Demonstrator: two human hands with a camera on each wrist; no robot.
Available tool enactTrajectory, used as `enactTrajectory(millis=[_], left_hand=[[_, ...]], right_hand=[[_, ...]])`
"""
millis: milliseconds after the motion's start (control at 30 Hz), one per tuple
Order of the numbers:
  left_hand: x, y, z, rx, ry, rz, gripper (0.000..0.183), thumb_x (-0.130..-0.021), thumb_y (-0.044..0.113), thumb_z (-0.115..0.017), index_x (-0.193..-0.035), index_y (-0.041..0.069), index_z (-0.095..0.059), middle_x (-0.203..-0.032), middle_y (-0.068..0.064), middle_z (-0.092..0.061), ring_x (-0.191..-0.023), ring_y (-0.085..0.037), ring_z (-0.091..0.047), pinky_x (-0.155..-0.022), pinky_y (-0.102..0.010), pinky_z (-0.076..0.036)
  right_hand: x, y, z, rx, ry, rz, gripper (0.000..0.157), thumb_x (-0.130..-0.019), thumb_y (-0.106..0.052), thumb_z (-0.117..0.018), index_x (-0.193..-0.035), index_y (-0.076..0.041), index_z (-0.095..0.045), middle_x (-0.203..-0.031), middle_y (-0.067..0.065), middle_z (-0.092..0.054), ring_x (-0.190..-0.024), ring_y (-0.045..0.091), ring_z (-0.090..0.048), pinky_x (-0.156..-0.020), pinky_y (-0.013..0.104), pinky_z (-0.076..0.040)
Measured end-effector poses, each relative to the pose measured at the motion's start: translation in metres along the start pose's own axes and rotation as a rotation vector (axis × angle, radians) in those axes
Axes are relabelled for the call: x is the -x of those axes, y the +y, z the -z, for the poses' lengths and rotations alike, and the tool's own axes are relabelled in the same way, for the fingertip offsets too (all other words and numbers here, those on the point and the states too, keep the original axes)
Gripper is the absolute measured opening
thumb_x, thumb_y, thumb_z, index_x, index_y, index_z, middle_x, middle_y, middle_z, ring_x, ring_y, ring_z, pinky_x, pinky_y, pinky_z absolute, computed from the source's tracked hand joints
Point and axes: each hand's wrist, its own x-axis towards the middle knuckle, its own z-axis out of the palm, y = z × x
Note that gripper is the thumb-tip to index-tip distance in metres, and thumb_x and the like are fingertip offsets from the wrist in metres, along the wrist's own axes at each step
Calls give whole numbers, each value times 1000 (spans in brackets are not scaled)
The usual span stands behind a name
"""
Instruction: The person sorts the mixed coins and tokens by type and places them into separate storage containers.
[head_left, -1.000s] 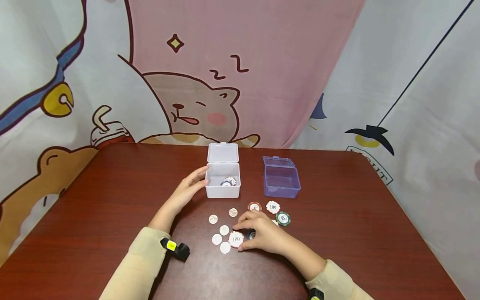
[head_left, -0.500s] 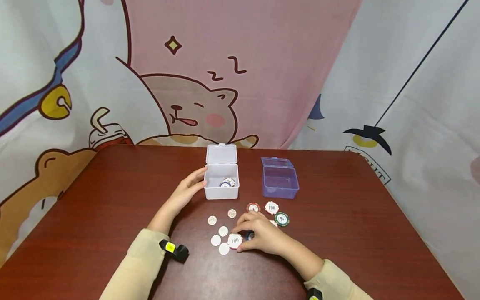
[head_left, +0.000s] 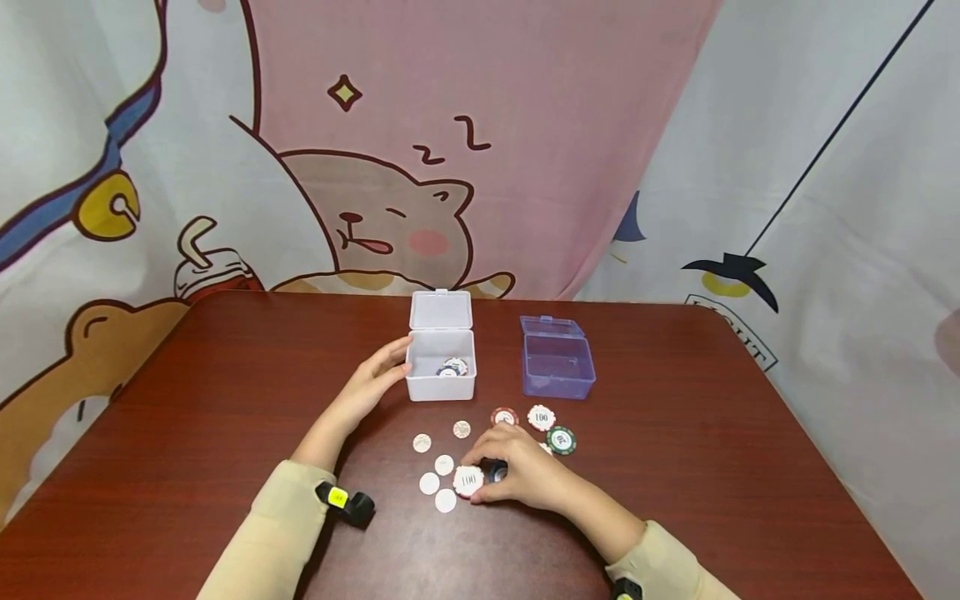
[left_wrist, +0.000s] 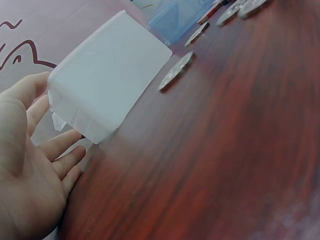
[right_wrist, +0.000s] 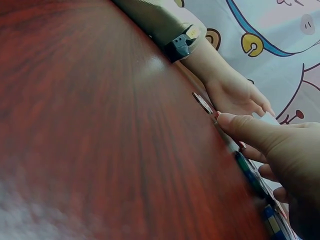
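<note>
My left hand (head_left: 367,387) touches the left side of an open white plastic box (head_left: 441,388), its fingers loosely extended at the box's corner in the left wrist view. Inside that box lie a few poker chips (head_left: 453,367). My right hand (head_left: 528,468) pinches a white 100 poker chip (head_left: 468,481) by its rim between thumb and forefinger, low over the table. Partly under the right palm is a dark chip (head_left: 497,472). Beyond this hand lie a red chip (head_left: 504,416), another white 100 chip (head_left: 542,417) and a green chip (head_left: 562,440); one more is mostly hidden.
A translucent purple box (head_left: 558,388) stands with its lid up, right of the white one. Several small pale discs (head_left: 429,483) lie left of the pinched chip. Behind the brown table (head_left: 675,467) hangs a printed cloth (head_left: 540,150).
The view has shifted slightly, so the whole scene sits a little lower and further left. Both hands keep nearly the same places, the right one still at the white 100 chip.
</note>
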Motion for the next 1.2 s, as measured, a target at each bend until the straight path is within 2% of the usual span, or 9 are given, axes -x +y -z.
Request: enactTrajectory(millis=[133,300,367,467,533,667,767,900,1200], left_hand=[[0,-1,1,8,-5,-2,50,-97,13,-56,-145,9,-42,-142,-21,-43,-132,-33,-39,-105,-51,-28],[0,0,1,1,-1,2,50,-97,15,-57,-144,10,-42,-142,-20,-44,-132,-32,-39,-105,-51,-29],[0,1,1,-3,4,7,50,-97,16,-57,-144,10,-43,-142,-19,-44,-131,-32,-40,-105,-50,-29],[0,1,0,-3,2,3,50,-97,14,-56,-144,9,-42,-142,-20,-44,-131,-32,-40,-105,-50,-29],[0,2,0,-1,1,2,50,-97,14,-56,-144,9,-42,-142,-20,-44,-131,-32,-40,-105,-50,-30],[1,2,0,2,1,-1,51,-97,18,-58,-144,9,-42,-142,-21,-43,-132,-32,-39,-105,-51,-30],[2,1,1,0,4,-1,52,-96,19,-58,-144,8,-42,-143,-20,-43,-132,-32,-39,-105,-50,-30],[1,0,1,7,2,4,51,-97,18,-58,-145,9,-42,-143,-20,-43,-132,-32,-38,-105,-49,-30],[1,1,0,15,2,1,50,-97,16,-57,-144,9,-42,-142,-20,-44,-132,-32,-39,-105,-50,-29]], right_hand=[[0,1,1,-2,18,3,35,-69,-29,-86,-100,-19,-73,-96,-15,-64,-97,4,-54,-106,43,-30],[-1,2,3,-17,43,0,36,-69,-27,-86,-101,-19,-73,-95,-15,-64,-96,4,-52,-88,28,-41],[-2,2,3,-26,58,2,35,-69,-25,-87,-101,-18,-73,-95,-15,-64,-96,6,-52,-90,30,-40],[-3,2,4,-46,91,0,35,-69,-22,-87,-100,-16,-73,-95,-14,-64,-101,13,-54,-102,40,-34],[-3,2,4,-57,116,-2,35,-69,-20,-87,-101,-15,-73,-96,-13,-64,-104,15,-54,-105,45,-30],[-3,4,5,-70,160,-4,36,-68,-18,-87,-102,-15,-73,-96,-13,-64,-97,11,-52,-91,34,-42],[-4,6,6,-56,199,12,36,-68,-17,-88,-101,-16,-73,-95,-12,-64,-90,8,-49,-76,26,-43],[-7,8,10,-34,250,14,36,-67,-16,-87,-101,-15,-74,-94,-10,-64,-90,9,-50,-75,26,-43],[-16,7,19,-1,293,-56,37,-67,-17,-88,-102,-14,-75,-95,-9,-65,-91,10,-50,-69,32,-47]])
